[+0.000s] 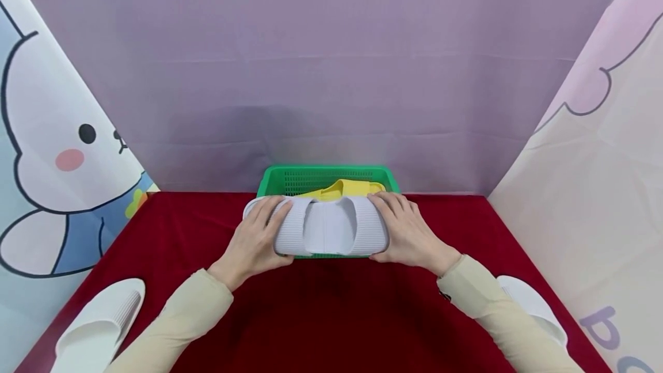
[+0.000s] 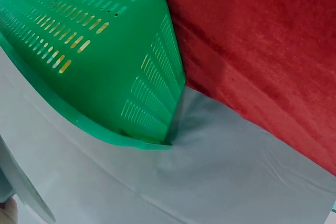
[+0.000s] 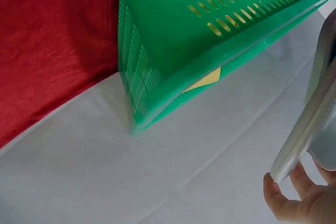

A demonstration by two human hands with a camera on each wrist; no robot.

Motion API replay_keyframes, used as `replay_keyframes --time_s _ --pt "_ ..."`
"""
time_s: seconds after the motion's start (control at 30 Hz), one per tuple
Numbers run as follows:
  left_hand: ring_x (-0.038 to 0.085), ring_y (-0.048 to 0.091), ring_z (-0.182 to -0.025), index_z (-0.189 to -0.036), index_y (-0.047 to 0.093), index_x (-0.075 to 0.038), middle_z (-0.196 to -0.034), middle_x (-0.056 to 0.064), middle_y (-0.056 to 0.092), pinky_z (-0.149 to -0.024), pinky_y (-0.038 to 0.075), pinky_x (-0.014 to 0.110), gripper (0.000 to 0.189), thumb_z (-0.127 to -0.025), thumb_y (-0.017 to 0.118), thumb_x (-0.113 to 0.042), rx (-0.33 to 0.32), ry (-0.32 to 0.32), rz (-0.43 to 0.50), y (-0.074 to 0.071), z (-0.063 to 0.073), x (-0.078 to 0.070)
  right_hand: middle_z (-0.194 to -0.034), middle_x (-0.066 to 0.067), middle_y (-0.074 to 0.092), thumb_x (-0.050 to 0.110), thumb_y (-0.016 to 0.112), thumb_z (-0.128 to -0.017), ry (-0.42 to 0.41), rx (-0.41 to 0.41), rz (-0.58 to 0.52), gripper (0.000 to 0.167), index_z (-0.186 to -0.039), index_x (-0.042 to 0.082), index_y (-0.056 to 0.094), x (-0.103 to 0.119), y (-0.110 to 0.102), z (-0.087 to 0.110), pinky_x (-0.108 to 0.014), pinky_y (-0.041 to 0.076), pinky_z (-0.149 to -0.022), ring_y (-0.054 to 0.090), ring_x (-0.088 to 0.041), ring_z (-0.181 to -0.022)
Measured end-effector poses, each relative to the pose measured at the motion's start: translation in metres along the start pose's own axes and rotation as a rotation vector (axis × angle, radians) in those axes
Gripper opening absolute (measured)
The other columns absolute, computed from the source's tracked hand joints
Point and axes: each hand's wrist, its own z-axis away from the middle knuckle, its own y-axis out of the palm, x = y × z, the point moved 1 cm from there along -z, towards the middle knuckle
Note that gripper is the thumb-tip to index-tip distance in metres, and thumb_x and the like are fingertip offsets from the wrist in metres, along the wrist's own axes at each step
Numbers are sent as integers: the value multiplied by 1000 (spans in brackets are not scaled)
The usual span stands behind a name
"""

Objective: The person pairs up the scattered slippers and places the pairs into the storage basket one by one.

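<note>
In the head view, a person's two hands are holding two white slippers between them, the openings facing each other. The left hand [image 1: 259,235] is pinching the left held slipper [image 1: 291,232], fingers over the top and thumb below; the right hand [image 1: 409,232] is pinching the right held slipper [image 1: 372,226], so each grip is closing round one. From here the pair is covering the near side of one green basket [image 1: 331,168]. Yellow footwear [image 1: 342,187] is showing inside it; how many pieces, I cannot tell. Two more white slippers are lying on the red surface [image 1: 331,315]: the left spare slipper [image 1: 101,321] near the left edge, the right spare slipper [image 1: 528,304] partly hiding behind the right sleeve [image 1: 473,289].

In the left wrist view, the basket's slotted wall is filling the upper left, yellow glinting through, while a slipper edge and a bit of hand are showing in the lower left corner.

In the right wrist view, fingertips are touching a slipper's edge, apart from the basket's rim, where yellow is peeking out
</note>
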Motion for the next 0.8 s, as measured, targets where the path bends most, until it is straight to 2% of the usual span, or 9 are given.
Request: replay_keyframes --time_s 0.2,0.47,0.57,0.8 --pt "31 43 -117 -132 40 -3 -128 17 45 -95 44 44 103 -47 78 -46 13 19 -20 0 -2 3 -130 -11 40 49 85 -46 -22 -32 11 112 -136 9 32 1 2 0 -50 39 -88 37 -30 -119" --pt "32 45 -118 -131 40 -4 -129 15 45 -98 42 44 101 -49 76 -52 81 48 28 8 -6 -2 -129 -11 40 49 83 -49 -67 -30 40 109 -136 10 30 11 3 -5 -51 39 -88 36 -32 -120" --pt "31 45 -118 -131 41 -5 -129 15 46 -98 42 44 102 -49 76 -52 82 37 23 9 -5 -3 -129 -11 40 50 83 -49 -68 -34 42 109 -137 11 30 13 4 -7 -51 39 -89 36 -32 -119" --pt "31 45 -117 -131 41 -6 -128 15 46 -96 43 45 101 -50 74 -55 95 52 -17 7 -5 -2 -130 -11 40 49 83 -49 -58 -34 -19 110 -137 10 30 18 9 -7 -50 38 -92 36 -30 -119"
